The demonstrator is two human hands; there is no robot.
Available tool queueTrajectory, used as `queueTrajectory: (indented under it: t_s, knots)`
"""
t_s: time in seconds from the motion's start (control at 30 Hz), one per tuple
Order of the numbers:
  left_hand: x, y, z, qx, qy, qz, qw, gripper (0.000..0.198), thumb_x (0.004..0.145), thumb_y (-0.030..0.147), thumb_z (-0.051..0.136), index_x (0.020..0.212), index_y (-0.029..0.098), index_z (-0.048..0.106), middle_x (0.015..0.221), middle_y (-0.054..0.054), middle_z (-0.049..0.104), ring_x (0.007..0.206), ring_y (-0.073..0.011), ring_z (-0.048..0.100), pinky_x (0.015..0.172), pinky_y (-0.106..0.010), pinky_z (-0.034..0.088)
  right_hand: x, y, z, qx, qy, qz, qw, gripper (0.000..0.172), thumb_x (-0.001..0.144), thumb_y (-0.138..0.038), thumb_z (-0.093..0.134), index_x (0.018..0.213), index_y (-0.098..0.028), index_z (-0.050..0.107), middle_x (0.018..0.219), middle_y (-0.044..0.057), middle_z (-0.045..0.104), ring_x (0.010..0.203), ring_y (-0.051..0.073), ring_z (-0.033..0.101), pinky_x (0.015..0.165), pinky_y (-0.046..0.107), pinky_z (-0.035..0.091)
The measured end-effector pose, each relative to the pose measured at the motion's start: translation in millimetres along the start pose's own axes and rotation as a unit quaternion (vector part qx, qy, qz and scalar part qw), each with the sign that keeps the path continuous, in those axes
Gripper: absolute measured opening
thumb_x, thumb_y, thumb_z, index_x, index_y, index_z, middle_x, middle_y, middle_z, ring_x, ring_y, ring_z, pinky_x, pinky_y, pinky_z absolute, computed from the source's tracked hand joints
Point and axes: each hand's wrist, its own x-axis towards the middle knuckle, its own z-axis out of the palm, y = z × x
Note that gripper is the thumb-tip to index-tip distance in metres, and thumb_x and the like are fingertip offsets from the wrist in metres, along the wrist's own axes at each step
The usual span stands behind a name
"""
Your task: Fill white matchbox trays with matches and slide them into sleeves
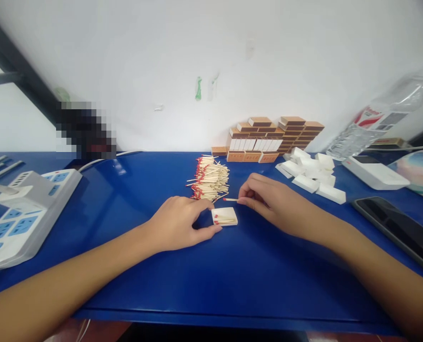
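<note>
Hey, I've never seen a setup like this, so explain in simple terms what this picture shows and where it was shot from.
There's no machine here: just a person's two bare hands, seen by a camera worn on that person's head, looking forward and down.

On the shiny blue tabletop, the left hand holds a small white open tray by its side; a few red-tipped wooden matches lie inside. The right hand has a single red-tipped wooden match in its grip.

Just beyond is a loose pile of matches. Farther right are heaped white trays, with stacked brown-and-white boxes behind. A white power strip with blue sockets sits at left, a black phone at right.
</note>
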Motion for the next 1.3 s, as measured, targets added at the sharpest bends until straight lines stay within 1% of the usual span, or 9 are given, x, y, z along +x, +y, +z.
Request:
queueTrajectory:
  t_s: [0.27, 0.47, 0.63, 0.73, 0.83, 0.9, 1.07, 1.2, 1.3]
  knots:
    - [0, 0, -0.1, -0.01, 0.016, 0.007, 1.0, 0.034, 0.09, 0.049, 0.068, 0.111, 0.022, 0.071, 0.056, 0.007, 0.052, 0.049, -0.0106, 0.05, 0.053, -0.024, 0.032, -6, -27, 6, 0.008, -0.042, -0.034, 0.999, 0.013, 0.103, -0.025, 0.054, 0.094, -0.021, 0.062, 0.099, 0.003, 0.06, 0.075, 0.014, 0.058, 0.065, 0.028, 0.043]
    - [-3, 7, 0.6, -0.067, 0.009, 0.055, 0.996, 0.031, 0.089, 0.045, 0.071, 0.109, 0.022, 0.07, 0.057, 0.009, 0.054, 0.048, -0.0088, 0.05, 0.053, -0.022, 0.035, -3, -15, 2, -0.002, 0.046, -0.044, 0.998, 0.006, 0.101, -0.023, 0.058, 0.099, -0.021, 0.064, 0.089, 0.001, 0.059, 0.076, 0.015, 0.056, 0.067, 0.029, 0.044]
    - [-8, 9, 4.1, -0.059, -0.01, 0.135, 0.989, 0.03, 0.092, 0.045, 0.069, 0.11, 0.021, 0.069, 0.067, 0.006, 0.065, 0.057, -0.0105, 0.06, 0.055, -0.023, 0.038, 11, -5, 19, -0.014, 0.056, -0.042, 0.997, 0.01, 0.099, -0.021, 0.061, 0.108, -0.02, 0.064, 0.098, 0.005, 0.06, 0.087, 0.019, 0.059, 0.076, 0.033, 0.048]
    - [-7, 6, 4.1, -0.034, 0.028, 0.107, 0.993, 0.031, 0.092, 0.045, 0.068, 0.111, 0.02, 0.069, 0.064, 0.006, 0.062, 0.053, -0.0103, 0.056, 0.054, -0.024, 0.038, 20, -2, 30, -0.026, 0.066, -0.049, 0.996, 0.003, 0.099, -0.021, 0.061, 0.099, -0.019, 0.063, 0.098, 0.007, 0.06, 0.095, 0.023, 0.056, 0.083, 0.037, 0.047]
    - [-4, 3, 2.8, -0.013, 0.049, 0.066, 0.997, 0.032, 0.091, 0.046, 0.068, 0.111, 0.021, 0.069, 0.059, 0.007, 0.056, 0.048, -0.01, 0.051, 0.053, -0.024, 0.035, 24, 2, 30, -0.024, 0.052, -0.045, 0.997, 0.012, 0.101, -0.024, 0.059, 0.089, -0.02, 0.059, 0.092, 0.006, 0.06, 0.09, 0.023, 0.054, 0.079, 0.036, 0.046]
    - [-2, 2, 2.4, -0.001, 0.054, 0.047, 0.997, 0.033, 0.09, 0.047, 0.069, 0.11, 0.021, 0.07, 0.056, 0.008, 0.053, 0.047, -0.0101, 0.049, 0.053, -0.024, 0.034, 23, 3, 25, -0.013, 0.043, -0.044, 0.998, 0.015, 0.102, -0.025, 0.057, 0.088, -0.021, 0.058, 0.09, 0.006, 0.059, 0.088, 0.023, 0.054, 0.077, 0.035, 0.045]
    - [-1, 3, 3.2, 0.01, 0.077, 0.011, 0.997, 0.031, 0.088, 0.049, 0.07, 0.101, 0.02, 0.072, 0.054, 0.008, 0.05, 0.046, -0.0097, 0.046, 0.052, -0.024, 0.032, 14, -10, 3, 0.041, 0.085, -0.044, 0.995, 0.011, 0.102, -0.028, 0.059, 0.094, -0.021, 0.062, 0.092, 0.004, 0.061, 0.085, 0.02, 0.056, 0.074, 0.032, 0.045]
    - [-1, 4, 2.1, -0.002, 0.074, 0.008, 0.997, 0.03, 0.089, 0.047, 0.069, 0.103, 0.021, 0.071, 0.054, 0.008, 0.051, 0.046, -0.0091, 0.046, 0.052, -0.023, 0.032, 6, -25, -4, 0.057, 0.0, -0.048, 0.997, 0.011, 0.101, -0.027, 0.06, 0.092, -0.022, 0.064, 0.092, 0.002, 0.062, 0.082, 0.017, 0.057, 0.071, 0.029, 0.044]
    - [-2, 5, 0.8, -0.019, 0.052, 0.031, 0.998, 0.03, 0.089, 0.046, 0.069, 0.105, 0.021, 0.071, 0.056, 0.008, 0.053, 0.047, -0.0089, 0.049, 0.052, -0.023, 0.034, 6, -25, 1, 0.071, 0.016, -0.023, 0.997, 0.012, 0.102, -0.027, 0.058, 0.094, -0.022, 0.065, 0.084, 0.0, 0.06, 0.073, 0.015, 0.054, 0.066, 0.028, 0.042]
